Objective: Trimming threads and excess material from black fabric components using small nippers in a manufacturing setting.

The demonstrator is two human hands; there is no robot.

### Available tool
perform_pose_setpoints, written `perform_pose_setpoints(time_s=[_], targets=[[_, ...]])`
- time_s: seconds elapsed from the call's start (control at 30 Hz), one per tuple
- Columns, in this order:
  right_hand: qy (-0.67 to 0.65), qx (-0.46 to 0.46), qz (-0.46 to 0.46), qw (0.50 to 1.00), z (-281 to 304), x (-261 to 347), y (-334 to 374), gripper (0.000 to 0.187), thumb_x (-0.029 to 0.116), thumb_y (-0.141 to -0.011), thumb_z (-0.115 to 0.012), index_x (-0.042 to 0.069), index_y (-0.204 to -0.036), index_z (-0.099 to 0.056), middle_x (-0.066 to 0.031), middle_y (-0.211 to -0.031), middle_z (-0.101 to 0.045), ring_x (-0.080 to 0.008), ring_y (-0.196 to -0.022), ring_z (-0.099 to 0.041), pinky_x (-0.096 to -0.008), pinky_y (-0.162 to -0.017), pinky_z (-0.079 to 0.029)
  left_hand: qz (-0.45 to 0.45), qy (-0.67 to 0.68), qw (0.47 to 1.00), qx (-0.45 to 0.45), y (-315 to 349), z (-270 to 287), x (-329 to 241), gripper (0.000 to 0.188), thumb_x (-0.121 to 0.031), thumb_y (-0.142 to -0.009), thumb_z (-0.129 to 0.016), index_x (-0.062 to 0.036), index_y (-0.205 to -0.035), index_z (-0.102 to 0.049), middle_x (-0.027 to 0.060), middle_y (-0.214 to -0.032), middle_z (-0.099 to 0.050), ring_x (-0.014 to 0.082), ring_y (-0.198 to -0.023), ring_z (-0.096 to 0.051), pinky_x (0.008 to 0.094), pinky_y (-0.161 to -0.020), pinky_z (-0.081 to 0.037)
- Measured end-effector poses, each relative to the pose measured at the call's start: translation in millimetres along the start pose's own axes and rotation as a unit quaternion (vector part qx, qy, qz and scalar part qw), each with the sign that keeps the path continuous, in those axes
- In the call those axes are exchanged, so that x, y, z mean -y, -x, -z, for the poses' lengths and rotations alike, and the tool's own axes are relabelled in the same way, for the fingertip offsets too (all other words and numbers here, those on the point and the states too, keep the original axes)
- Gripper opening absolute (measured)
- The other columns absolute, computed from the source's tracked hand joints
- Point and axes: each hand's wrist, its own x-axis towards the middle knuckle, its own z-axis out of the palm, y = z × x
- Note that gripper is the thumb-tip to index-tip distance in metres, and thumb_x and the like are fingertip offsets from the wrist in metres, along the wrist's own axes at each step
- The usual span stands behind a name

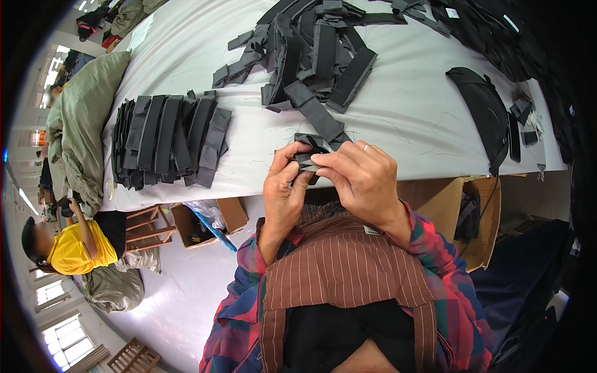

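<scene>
Just off the front edge of the white-covered table, my left hand (285, 189) is closed on a black fabric strip (305, 140), thumb and fingers pinching its end. My right hand (368, 180), with a ring on one finger, pinches at the same end from the other side. Between the fingertips shows a small grey pointed piece (308, 166); whether it is metal or cloth I cannot tell. Beyond my hands lies a loose heap of similar dark strips (323, 53), one reaching down close to my fingers. To the left, several strips lie in a neat row (165, 138).
On the right of the white table (410, 130) lie a curved black fabric piece (479, 115) and black cloth (497, 37). A green bundle (93, 118) borders the left. Below are cardboard boxes (479, 245) and a wooden stool (146, 229). A person in yellow (84, 248) sits at left.
</scene>
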Motion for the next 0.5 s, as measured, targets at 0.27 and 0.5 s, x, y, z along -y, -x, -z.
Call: perform_pose_setpoints(time_s=[0.27, 0.5], targets=[[0.008, -0.005, -0.010, 1.000, -3.2, -1.1, 0.2, 0.012, 0.020, -0.073, -0.072, 0.017, -0.084, -0.067, 0.0010, -0.066, -0.053, -0.0186, -0.062, -0.054, -0.0324, -0.053, -0.039, 0.003, -0.007, 1.000, 0.006, 1.1, 0.0, -1.9, 0.012, 0.004, -0.083, -0.060, 0.0050, -0.094, -0.064, 0.0107, -0.114, -0.057, 0.0191, -0.099, -0.056, 0.0279, -0.083, -0.045], [-0.146, 0.019, -0.139, 0.979, 11.2, -5.8, -0.4, 0.011, 0.007, -0.077, -0.070, 0.004, -0.088, -0.068, -0.0072, -0.076, -0.065, -0.0225, -0.068, -0.061, -0.0305, -0.061, -0.045, 0.052, 0.099, 0.994, 0.012, 1.5, 6.5, 1.1, 0.016, -0.007, -0.089, -0.060, 0.0038, -0.098, -0.066, 0.0091, -0.120, -0.054, 0.0156, -0.101, -0.054, 0.0266, -0.086, -0.043]])
